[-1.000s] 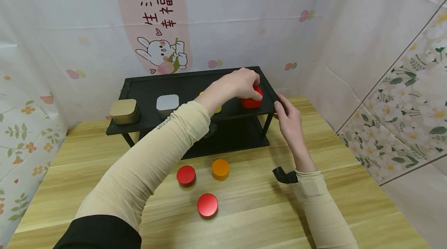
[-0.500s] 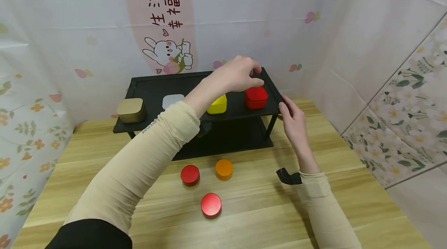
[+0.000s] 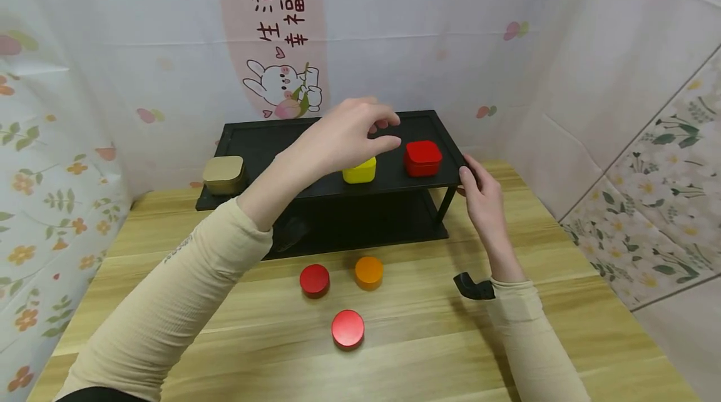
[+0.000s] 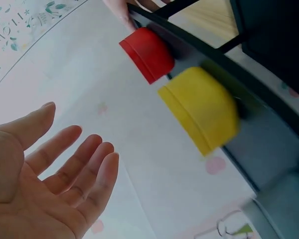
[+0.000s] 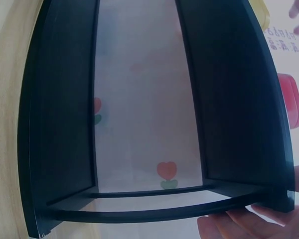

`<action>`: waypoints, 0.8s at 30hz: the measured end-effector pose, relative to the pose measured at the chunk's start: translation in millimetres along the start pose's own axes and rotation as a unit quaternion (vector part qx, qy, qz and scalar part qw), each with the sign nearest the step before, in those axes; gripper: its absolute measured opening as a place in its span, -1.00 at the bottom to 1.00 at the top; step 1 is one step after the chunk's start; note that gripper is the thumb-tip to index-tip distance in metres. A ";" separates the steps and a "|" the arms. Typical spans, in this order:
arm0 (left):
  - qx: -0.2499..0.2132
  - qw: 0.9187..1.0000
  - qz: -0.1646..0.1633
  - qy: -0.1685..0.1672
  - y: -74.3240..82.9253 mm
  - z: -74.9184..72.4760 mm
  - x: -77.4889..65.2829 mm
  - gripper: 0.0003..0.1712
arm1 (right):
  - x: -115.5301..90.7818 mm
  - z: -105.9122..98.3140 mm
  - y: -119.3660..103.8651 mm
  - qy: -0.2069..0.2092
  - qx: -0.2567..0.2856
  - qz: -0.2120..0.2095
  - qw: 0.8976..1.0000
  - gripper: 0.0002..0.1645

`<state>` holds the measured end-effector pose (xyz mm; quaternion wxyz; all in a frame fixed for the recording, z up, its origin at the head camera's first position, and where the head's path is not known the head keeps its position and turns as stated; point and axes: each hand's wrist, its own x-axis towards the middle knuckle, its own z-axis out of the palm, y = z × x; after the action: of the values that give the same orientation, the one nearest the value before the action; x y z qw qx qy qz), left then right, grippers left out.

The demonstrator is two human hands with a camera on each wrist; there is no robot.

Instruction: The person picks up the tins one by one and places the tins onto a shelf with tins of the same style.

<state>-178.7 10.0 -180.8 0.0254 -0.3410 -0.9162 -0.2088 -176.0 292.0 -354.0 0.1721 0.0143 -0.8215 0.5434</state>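
My left hand (image 3: 343,136) is raised over a black two-tier rack (image 3: 304,133), holding nothing, its fingers loosely bent and apart from the thumb. Below it, partly covered in the head view, is a yellow box (image 3: 360,172). A red square box (image 3: 423,158) stands to the right on the top tier, and a gold box (image 3: 224,175) at the left end. The left wrist view also has a grey box (image 4: 284,204), hidden behind my arm in the head view. My right hand (image 3: 485,201) grips the rack's right end, thumb near the top edge and fingers curled beneath.
In front of the rack, two round red tins (image 3: 314,280) and a round orange tin (image 3: 368,273) rest on the wooden table (image 3: 417,339). A black bracket (image 3: 474,287) juts from my right wrist. Patterned cloth (image 3: 394,70) hangs right behind the rack.
My left hand has let go of the red box, lifted, and moved left to above the yellow box. My right hand stays on the rack's end. The head view has shifted slightly.
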 end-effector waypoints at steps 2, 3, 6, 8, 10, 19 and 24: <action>-0.003 1.000 -0.009 0.007 -4.7 -0.1 -11.4 -0.55 | -0.1 0.1 0.6 0.001 -0.001 0.000 1.000 -0.33; -0.004 1.000 -0.014 0.012 -7.3 0.1 -17.1 -0.55 | -0.2 0.2 0.6 0.001 -0.002 0.000 1.000 -0.33; -0.007 0.999 -0.023 0.025 -14.4 1.1 -34.0 -0.56 | -0.2 0.4 1.0 0.003 -0.008 -0.001 1.000 -0.31; -0.012 0.999 -0.026 0.035 -19.0 2.8 -45.1 -0.57 | -0.1 0.9 0.9 0.003 -0.012 -0.002 1.000 -0.31; -0.019 0.998 -0.026 0.045 -23.4 5.3 -55.5 -0.57 | 0.2 1.2 1.1 0.003 -0.016 -0.003 1.000 -0.31; -0.054 0.995 -0.002 0.080 -34.3 25.3 -89.5 -0.63 | -0.7 1.1 0.5 0.005 -0.018 -0.006 1.000 -0.36; -0.063 0.995 -0.007 0.083 -36.7 37.5 -107.0 -0.63 | -1.2 2.0 0.4 0.005 -0.011 -0.005 1.000 -0.37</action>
<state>-116.5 -65.6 -248.6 0.0783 -0.3168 -0.8983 -0.2941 -175.5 290.1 -355.4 0.1789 0.0139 -0.8264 0.5338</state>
